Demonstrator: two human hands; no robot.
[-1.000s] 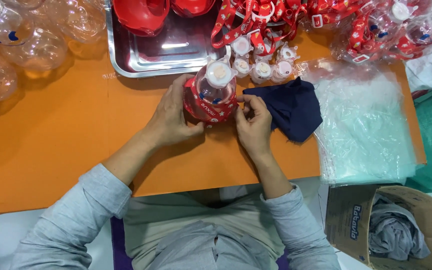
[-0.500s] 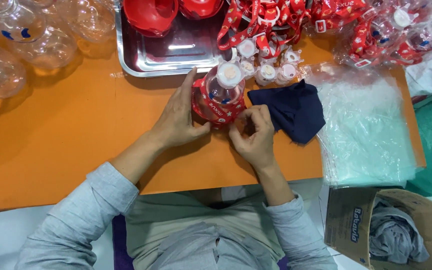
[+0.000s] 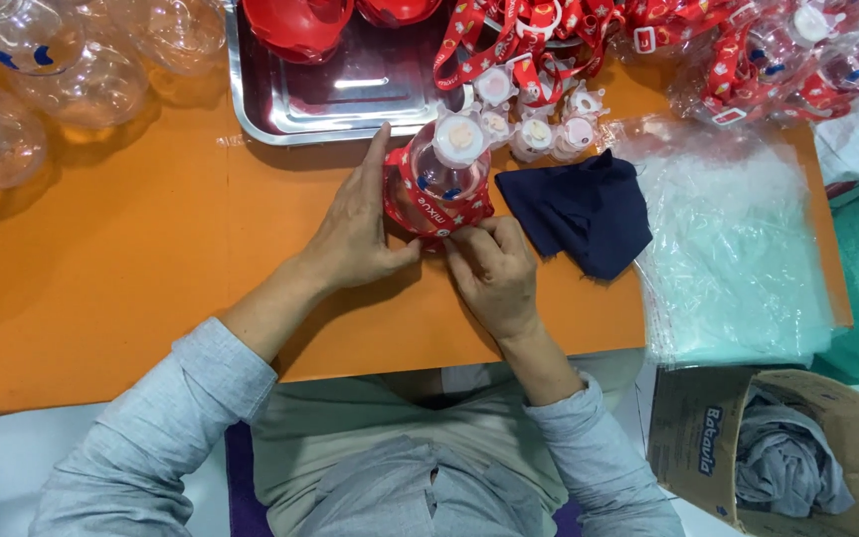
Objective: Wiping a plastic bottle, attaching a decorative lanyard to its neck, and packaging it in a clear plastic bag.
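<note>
A clear round bottle (image 3: 439, 174) with a white cap and a red patterned strap around it stands on the orange table (image 3: 151, 259). My left hand (image 3: 355, 224) cups its left side. At its lower front edge, my right hand (image 3: 489, 268) pinches the red strap. Both hands touch the bottle.
A dark blue cloth (image 3: 579, 209) lies right of the bottle, beside a stack of clear plastic bags (image 3: 738, 249). Behind are a steel tray (image 3: 340, 89) with red parts, white caps (image 3: 539, 129), red straps (image 3: 549, 30), and empty clear bottles (image 3: 42, 80) at left. A cardboard box (image 3: 777, 447) sits lower right.
The view has shifted slightly. My right hand has slid closer under the bottle's front, fingers tightening on the strap; my left hand stays on the bottle's side.
</note>
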